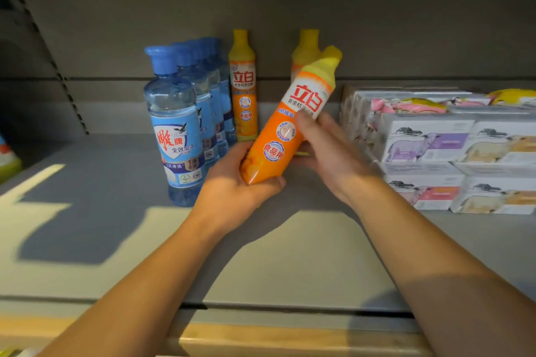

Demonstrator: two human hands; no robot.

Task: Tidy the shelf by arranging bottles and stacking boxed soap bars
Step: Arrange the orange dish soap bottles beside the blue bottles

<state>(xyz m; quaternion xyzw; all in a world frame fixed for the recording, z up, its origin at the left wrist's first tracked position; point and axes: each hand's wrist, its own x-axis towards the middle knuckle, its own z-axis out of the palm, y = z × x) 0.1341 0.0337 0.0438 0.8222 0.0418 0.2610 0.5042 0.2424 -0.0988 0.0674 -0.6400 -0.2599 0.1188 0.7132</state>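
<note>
An orange bottle with a yellow cap (285, 122) is tilted to the right above the shelf. My left hand (235, 185) grips its base from below. My right hand (324, 148) holds its middle from the right side, fingers around the label. Two more orange bottles stand upright at the back, one (243, 87) by the blue row and one (304, 52) partly hidden behind the held bottle. A row of several blue bottles (177, 127) stands to the left. Boxed soap bars (426, 139) lie stacked at the right.
The grey shelf board (101, 211) stretches to the left and front of the bottles, with a wooden-coloured front edge (261, 339) below. A slotted upright (58, 66) runs along the left back wall. A colourful package (7, 159) shows at the far left edge.
</note>
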